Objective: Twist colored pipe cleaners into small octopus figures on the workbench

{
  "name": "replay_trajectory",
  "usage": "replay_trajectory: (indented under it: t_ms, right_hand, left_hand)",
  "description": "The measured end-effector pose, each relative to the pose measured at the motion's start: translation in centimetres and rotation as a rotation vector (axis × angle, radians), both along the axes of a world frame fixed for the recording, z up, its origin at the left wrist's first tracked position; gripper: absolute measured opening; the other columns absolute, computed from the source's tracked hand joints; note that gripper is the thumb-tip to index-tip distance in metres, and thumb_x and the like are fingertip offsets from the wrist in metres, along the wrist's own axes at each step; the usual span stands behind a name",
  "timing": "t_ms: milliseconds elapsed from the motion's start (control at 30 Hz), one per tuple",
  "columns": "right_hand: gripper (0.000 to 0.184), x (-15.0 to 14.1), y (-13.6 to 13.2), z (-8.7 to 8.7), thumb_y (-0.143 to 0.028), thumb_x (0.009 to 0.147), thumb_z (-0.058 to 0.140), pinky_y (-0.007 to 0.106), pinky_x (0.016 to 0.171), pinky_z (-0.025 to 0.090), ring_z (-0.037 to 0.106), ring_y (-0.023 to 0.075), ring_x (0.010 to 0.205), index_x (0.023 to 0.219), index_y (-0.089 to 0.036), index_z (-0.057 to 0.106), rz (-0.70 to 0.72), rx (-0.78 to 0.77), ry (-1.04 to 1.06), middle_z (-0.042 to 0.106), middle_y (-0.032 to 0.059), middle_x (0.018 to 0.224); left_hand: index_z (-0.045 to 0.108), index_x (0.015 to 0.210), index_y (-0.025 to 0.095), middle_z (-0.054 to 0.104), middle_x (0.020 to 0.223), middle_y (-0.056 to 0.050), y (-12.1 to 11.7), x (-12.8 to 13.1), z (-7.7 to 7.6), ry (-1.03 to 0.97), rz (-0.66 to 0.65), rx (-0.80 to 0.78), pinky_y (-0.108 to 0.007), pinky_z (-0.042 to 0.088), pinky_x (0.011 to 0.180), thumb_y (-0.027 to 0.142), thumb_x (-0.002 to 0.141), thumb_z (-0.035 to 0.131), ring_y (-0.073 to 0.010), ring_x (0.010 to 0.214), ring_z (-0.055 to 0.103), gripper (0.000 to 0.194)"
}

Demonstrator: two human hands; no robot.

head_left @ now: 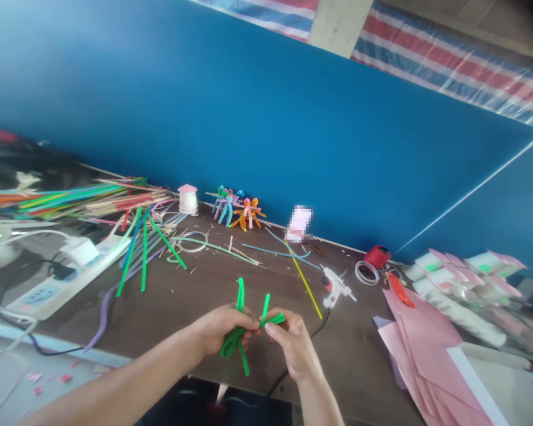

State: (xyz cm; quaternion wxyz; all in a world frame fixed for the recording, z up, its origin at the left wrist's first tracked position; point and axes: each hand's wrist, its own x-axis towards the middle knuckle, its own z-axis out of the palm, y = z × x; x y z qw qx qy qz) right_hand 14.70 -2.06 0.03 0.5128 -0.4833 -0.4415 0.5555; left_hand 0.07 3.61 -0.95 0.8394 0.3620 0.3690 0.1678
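Green pipe cleaners [233,342], coiled and bent, are held between my two hands above the front of the table. My left hand [228,325] is closed around the coiled part, with one loop sticking up and one end hanging below. Thumb and fingers of my right hand [291,337] pinch the right side, where a short end stands upright and several folded ends point right. The fingers partly hide where the strands meet. More green pipe cleaners [144,260] lean out from the pile at the left.
A power strip [48,290] with plugs and cables lies left, near a pile of coloured pipe cleaners [71,198]. Small pipe-cleaner figures [247,214] stand by the blue wall. At the right are a glue gun [336,287], its cable, and pink sheets [426,355].
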Motion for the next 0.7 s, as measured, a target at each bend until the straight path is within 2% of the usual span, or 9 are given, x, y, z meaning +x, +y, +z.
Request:
replay_trajectory:
  t_ms: [133, 200, 233, 300, 400, 433, 500, 600, 700]
  right_hand:
    - [0.005, 0.1, 0.0, 0.6, -0.016, 0.067, 0.06, 0.023, 0.065, 0.04, 0.056, 0.0127, 0.064, 0.065, -0.018, 0.064, 0.063, 0.086, -0.071, 0.062, -0.0009, 0.062]
    - [0.007, 0.3, 0.1, 0.4, -0.018, 0.067, 0.063, 0.023, 0.066, 0.041, 0.056, 0.0127, 0.067, 0.074, -0.018, 0.064, 0.031, 0.081, -0.071, 0.063, -0.0004, 0.067]
    - [0.012, 0.5, 0.2, 0.3, -0.021, 0.067, 0.064, 0.022, 0.063, 0.042, 0.056, 0.012, 0.065, 0.078, -0.018, 0.064, -0.006, 0.058, -0.047, 0.062, -0.0008, 0.067]
    - [0.017, 0.8, 0.4, -0.3, -0.028, 0.066, 0.067, 0.019, 0.051, 0.04, 0.052, 0.0092, 0.054, 0.078, -0.017, 0.062, -0.073, -0.021, 0.055, 0.059, -0.0022, 0.062]
    - [0.028, 0.9, 0.5, -1.1, -0.042, 0.067, 0.064, 0.017, 0.035, 0.033, 0.045, 0.0067, 0.038, 0.067, -0.015, 0.057, -0.088, -0.16, 0.214, 0.054, -0.0028, 0.052]
    - [0.031, 0.8, 0.4, -1.3, -0.044, 0.067, 0.064, 0.017, 0.033, 0.032, 0.045, 0.0069, 0.037, 0.065, -0.015, 0.056, -0.081, -0.191, 0.241, 0.054, -0.0022, 0.051]
    - [0.033, 0.5, 0.3, -1.5, -0.046, 0.066, 0.064, 0.017, 0.031, 0.032, 0.046, 0.0072, 0.036, 0.066, -0.014, 0.056, -0.075, -0.225, 0.237, 0.055, -0.0013, 0.051]
    - [0.031, 0.2, 0.2, -1.4, -0.042, 0.063, 0.068, 0.016, 0.032, 0.033, 0.043, 0.0063, 0.036, 0.066, -0.014, 0.056, -0.062, -0.205, 0.176, 0.052, -0.0035, 0.048]
    - [0.026, 0.3, 0.3, -1.1, -0.036, 0.063, 0.068, 0.017, 0.034, 0.034, 0.041, 0.0059, 0.035, 0.066, -0.015, 0.055, -0.028, -0.134, 0.072, 0.047, -0.0064, 0.043]
  left_hand:
    - [0.056, 0.053, 0.011, 0.043, 0.042, 0.004, -0.2, 0.2, 0.0, 0.0, -0.067, -0.141, -0.02, 0.033, 0.048, 0.023, 0.052, 0.061, -0.0063, 0.042, 0.038, 0.013]
    - [0.055, 0.054, 0.012, 0.042, 0.044, 0.004, -0.3, 0.3, 0.2, 0.016, 0.0, -0.012, -0.021, 0.034, 0.049, 0.025, 0.055, 0.06, -0.0073, 0.044, 0.038, 0.014]
    - [0.054, 0.054, 0.013, 0.043, 0.045, 0.004, -0.4, 0.2, 0.3, 0.056, 0.059, 0.139, -0.021, 0.033, 0.05, 0.026, 0.057, 0.06, -0.008, 0.046, 0.039, 0.014]
    - [0.054, 0.054, 0.014, 0.045, 0.047, 0.003, -0.5, 0.0, 0.6, 0.183, 0.154, 0.553, -0.022, 0.032, 0.051, 0.028, 0.063, 0.058, -0.0093, 0.049, 0.04, 0.017]
    - [0.058, 0.059, 0.015, 0.049, 0.056, 0.0, -0.6, -0.6, 1.0, 0.341, 0.182, 1.16, -0.021, 0.031, 0.053, 0.027, 0.073, 0.052, -0.0106, 0.055, 0.043, 0.019]
    - [0.06, 0.062, 0.015, 0.05, 0.058, -0.001, -0.7, -0.8, 1.1, 0.364, 0.173, 1.297, -0.021, 0.031, 0.054, 0.026, 0.076, 0.049, -0.011, 0.057, 0.044, 0.02]
    - [0.061, 0.068, 0.016, 0.052, 0.062, -0.002, -0.8, -1.0, 1.1, 0.391, 0.148, 1.466, -0.021, 0.032, 0.056, 0.023, 0.079, 0.045, -0.0117, 0.061, 0.046, 0.02]
    - [0.061, 0.07, 0.017, 0.052, 0.063, -0.003, -0.9, -0.9, 1.0, 0.409, 0.107, 1.528, -0.022, 0.033, 0.058, 0.021, 0.08, 0.044, -0.0126, 0.063, 0.047, 0.02]
    - [0.06, 0.065, 0.016, 0.049, 0.06, -0.002, -0.8, -0.6, 1.2, 0.381, 0.064, 1.412, -0.021, 0.031, 0.055, 0.021, 0.079, 0.045, -0.0115, 0.059, 0.046, 0.021]
